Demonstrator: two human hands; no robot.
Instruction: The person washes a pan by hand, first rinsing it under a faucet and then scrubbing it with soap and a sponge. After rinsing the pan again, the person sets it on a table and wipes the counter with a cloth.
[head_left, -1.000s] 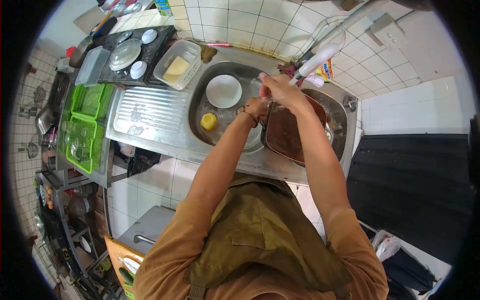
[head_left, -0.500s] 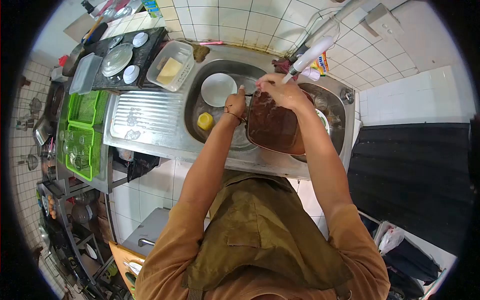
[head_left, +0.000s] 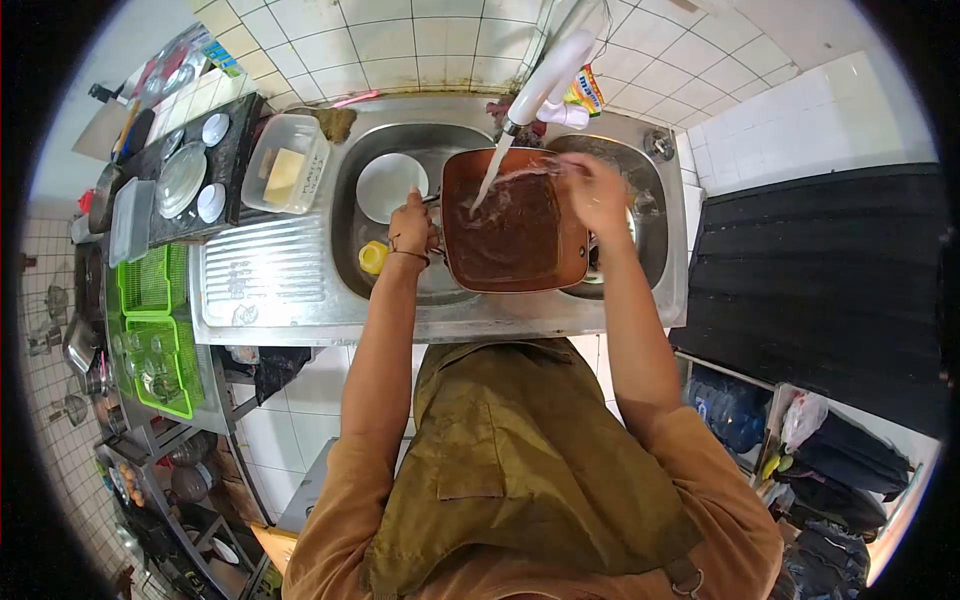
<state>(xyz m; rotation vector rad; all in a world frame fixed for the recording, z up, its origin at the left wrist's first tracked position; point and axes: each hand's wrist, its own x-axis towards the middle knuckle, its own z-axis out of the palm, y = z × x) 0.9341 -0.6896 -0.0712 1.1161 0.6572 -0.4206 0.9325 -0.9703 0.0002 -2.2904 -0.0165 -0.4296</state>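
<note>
A square brown pan rests level across the double sink, with a little water in it. My left hand is closed around its handle on the left side. Over the pan's right rim, my right hand has its fingers stretched out, somewhat blurred, holding nothing that I can see. From the white faucet a stream of water falls into the pan. Beside my left hand, a white bowl and a yellow sponge-like piece lie in the left basin.
A clear plastic tub with a pale yellow block stands left of the sink, next to the ribbed drainboard. Green baskets are further left. Dishes partly show in the right basin under the pan. A colourful packet stands behind the faucet.
My right hand has moved from the pan's far left corner to its right rim. The water stream now falls straight into the pan. The camera view has shifted.
</note>
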